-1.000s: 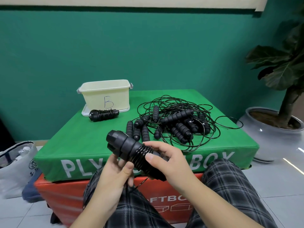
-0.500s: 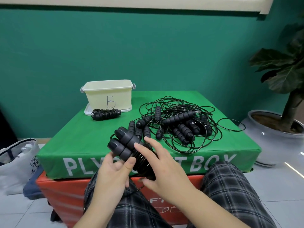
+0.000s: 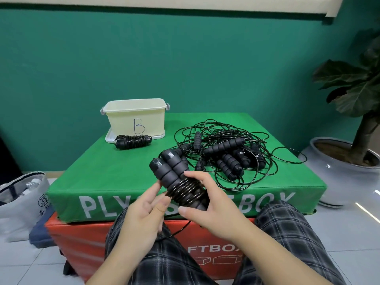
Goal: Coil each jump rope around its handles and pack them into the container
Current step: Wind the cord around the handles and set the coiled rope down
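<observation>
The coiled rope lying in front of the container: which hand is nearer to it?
Left. The left hand is below the coiled rope, slightly right; the right hand is farther right, gripping the jump rope handles.

one container (image 3: 135,118), one coiled jump rope (image 3: 132,141) beside it, one half-coiled rope (image 3: 181,187) in two hands, one tangled pile (image 3: 224,155), two stacked boxes, one potted plant (image 3: 353,95).

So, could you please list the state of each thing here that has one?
Container: open, upright; contents hidden.
Coiled rope: fully wrapped, lying beside the container.
Held rope: partly wrapped, a tail hanging loose.
Rope pile: tangled, uncoiled.
Left hand: pinching the cord.
Right hand: gripping the handles.
</observation>
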`<act>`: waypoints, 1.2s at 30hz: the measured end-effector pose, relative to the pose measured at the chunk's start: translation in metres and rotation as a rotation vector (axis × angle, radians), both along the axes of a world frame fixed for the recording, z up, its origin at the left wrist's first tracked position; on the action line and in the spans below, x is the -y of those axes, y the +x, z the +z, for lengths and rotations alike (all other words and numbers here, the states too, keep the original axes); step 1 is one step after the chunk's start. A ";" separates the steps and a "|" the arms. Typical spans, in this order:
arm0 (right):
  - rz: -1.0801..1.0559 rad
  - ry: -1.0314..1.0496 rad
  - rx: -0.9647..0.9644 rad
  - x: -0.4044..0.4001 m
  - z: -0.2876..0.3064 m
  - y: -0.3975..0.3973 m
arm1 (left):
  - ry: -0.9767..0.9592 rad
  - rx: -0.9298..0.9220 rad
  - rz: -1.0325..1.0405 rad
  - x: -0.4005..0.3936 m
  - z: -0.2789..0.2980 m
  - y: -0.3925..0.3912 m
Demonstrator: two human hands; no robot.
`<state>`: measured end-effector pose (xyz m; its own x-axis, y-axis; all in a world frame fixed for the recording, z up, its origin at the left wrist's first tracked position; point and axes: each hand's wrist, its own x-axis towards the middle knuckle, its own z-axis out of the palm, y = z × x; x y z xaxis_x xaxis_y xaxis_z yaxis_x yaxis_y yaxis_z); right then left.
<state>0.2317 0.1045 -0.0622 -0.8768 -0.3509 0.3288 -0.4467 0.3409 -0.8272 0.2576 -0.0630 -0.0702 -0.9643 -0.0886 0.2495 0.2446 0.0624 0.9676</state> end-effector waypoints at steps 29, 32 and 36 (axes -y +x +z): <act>-0.020 -0.294 0.180 0.010 0.007 0.000 | 0.043 -0.020 -0.016 0.000 -0.010 -0.012; -0.007 -0.278 0.199 0.009 0.004 -0.004 | 0.000 -0.035 -0.053 -0.003 -0.006 -0.008; 0.010 -0.283 0.228 0.009 0.001 -0.005 | 0.100 0.033 -0.004 -0.003 -0.004 -0.006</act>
<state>0.2264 0.0957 -0.0613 -0.9357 -0.2829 0.2106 -0.2420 0.0806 -0.9669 0.2515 -0.0601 -0.0743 -0.9722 -0.1076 0.2081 0.2130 -0.0363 0.9764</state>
